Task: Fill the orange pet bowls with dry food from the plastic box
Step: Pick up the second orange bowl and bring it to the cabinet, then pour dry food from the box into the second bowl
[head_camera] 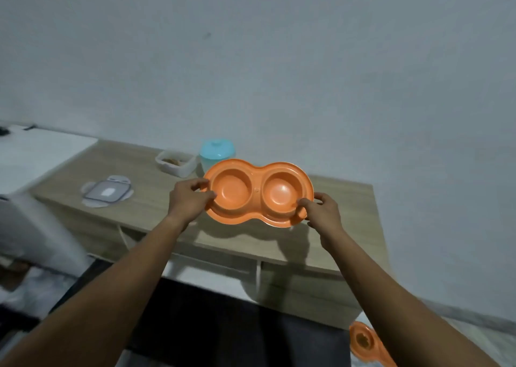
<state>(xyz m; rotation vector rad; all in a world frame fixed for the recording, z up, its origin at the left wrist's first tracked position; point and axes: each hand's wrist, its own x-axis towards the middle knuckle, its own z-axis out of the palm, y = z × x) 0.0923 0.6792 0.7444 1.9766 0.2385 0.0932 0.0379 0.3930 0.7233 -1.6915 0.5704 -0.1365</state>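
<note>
Both hands, left hand (190,199) and right hand (321,213), grip opposite rims of the smooth orange double bowl (257,192), tilted above the wood-grain bench (343,213). The clear plastic box (176,162) sits open near the bench's back edge, its lid (107,192) lying well apart on the left.

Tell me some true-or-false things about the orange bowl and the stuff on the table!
1. Both hands hold the orange bowl. True: the left hand and right hand grip its ends.
2. The bowl is full of food. False: both cups are empty.
3. The plastic box has its lid on. False: it is open, and the lid lies apart on the table.
4. A blue container stands beside the box. True.
5. The bowl is resting flat on the table. False: it is held up, tilted.
</note>
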